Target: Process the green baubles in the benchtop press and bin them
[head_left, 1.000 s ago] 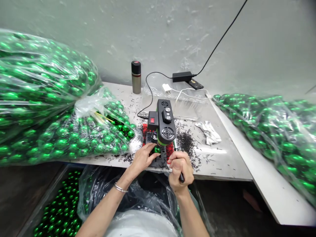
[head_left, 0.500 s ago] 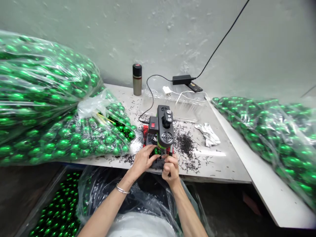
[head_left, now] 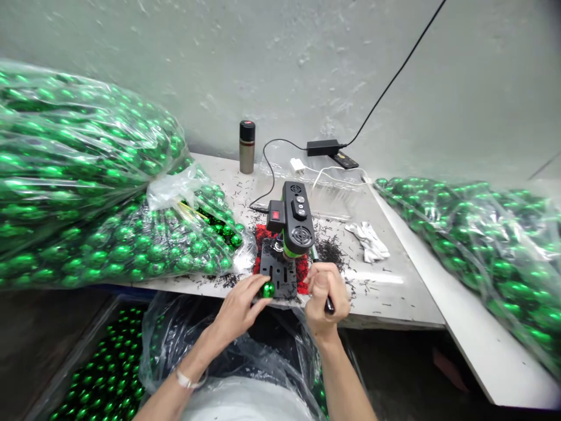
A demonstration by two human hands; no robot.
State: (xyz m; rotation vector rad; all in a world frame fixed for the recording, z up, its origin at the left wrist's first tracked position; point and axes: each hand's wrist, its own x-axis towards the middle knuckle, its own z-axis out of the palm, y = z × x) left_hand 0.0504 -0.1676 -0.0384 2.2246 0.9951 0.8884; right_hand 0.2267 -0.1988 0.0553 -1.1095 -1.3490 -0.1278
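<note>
Head view, with the bench drill press (head_left: 298, 216) as the clock's centre and 12 o'clock towards the wall. Nearest, at 7 to 8 o'clock, loose green balls (head_left: 105, 362) lie below bench level, beside crumpled clear plastic (head_left: 160, 339). The left hand (head_left: 236, 307), at 7 o'clock, has its thumb and fingers partly spread, curled around one shiny green ball (head_left: 268, 289) at the base plate's (head_left: 287, 290) front left corner; whether ball and plate touch, I cannot tell. At 5 o'clock the right hand (head_left: 326, 292) is closed tightly on the black lever grip (head_left: 329, 304).

The step in hand seems to be handling the ball at the plate, clear of the spindle. Moving it from here calls for a light pinch, with fingertips away from the spindle and the lever steady.

Farther out, black scraps (head_left: 331, 251) and a white glove (head_left: 371, 242) lie towards 4 o'clock, a bulging bag of green balls (head_left: 123, 251) at 9, and a bottle (head_left: 246, 153) at 11.
</note>
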